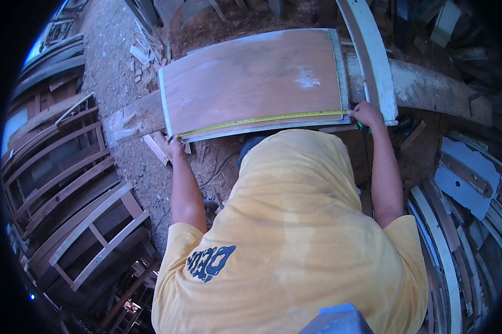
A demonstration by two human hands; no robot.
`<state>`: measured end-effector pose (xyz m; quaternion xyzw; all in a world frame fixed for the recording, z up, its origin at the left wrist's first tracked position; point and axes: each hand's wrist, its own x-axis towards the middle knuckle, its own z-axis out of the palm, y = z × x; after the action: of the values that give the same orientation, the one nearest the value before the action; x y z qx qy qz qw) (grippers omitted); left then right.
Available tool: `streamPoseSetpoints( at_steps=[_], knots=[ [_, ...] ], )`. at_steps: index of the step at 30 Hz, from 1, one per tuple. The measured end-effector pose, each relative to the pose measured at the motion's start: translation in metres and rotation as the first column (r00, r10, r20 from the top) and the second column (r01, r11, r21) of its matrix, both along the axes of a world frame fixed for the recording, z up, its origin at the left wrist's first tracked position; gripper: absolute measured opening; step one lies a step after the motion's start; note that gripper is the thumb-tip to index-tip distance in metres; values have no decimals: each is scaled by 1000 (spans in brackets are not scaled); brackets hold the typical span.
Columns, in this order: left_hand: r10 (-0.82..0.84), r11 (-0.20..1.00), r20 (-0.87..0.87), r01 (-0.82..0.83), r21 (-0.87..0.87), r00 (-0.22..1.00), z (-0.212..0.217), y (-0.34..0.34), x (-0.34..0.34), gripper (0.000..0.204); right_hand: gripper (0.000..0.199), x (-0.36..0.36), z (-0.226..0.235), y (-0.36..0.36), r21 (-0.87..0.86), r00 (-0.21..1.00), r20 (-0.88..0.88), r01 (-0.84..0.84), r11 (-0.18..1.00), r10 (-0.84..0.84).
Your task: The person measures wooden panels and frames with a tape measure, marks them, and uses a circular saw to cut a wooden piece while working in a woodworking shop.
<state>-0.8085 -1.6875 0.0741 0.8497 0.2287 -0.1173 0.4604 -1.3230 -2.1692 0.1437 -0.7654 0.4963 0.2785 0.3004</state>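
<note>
There are two bare hands, one left hand [174, 147] and one right hand [368, 116]. I count one yellow measuring tape [262, 118], one brown panel [251, 78] on top, one yellow shirt [290, 222] and one large curved beam [380, 61]. The pale sheet [457, 195] at right is also one. Stacked wooden frames [98, 235] at left are many; their exact number I cannot tell.

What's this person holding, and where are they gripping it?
A yellow measuring tape: the left hand holds its left end, the right hand the right end of the visible stretch.
</note>
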Motion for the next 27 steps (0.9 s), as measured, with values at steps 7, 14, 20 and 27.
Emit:
streamPoseSetpoints(
  at_steps=[7, 14, 20, 27],
  knots=[
    [27, 998, 32, -25, -66, 999, -9, 12, 11, 37, 35, 2, 1, 1, 7, 1000, 22, 2, 1000, -2],
    [-15, 999, -25, 15, -29, 1000, -3, 11, 8, 40, 35, 6, 8, 0, 40, 1000, -8, 3, 999, -3],
    [-39, 999, -39, 37, -39, 998, -2, 13, 11, 35, 34, 7, 8, 4, -31, 1000, -11, 5, 1000, -5],
    [-58, 993, -25, 55, -105, 998, -13, 26, 18, 22, 35, 12, 8, 13, -102, 994, -101, 23, 994, -34]
  ],
)
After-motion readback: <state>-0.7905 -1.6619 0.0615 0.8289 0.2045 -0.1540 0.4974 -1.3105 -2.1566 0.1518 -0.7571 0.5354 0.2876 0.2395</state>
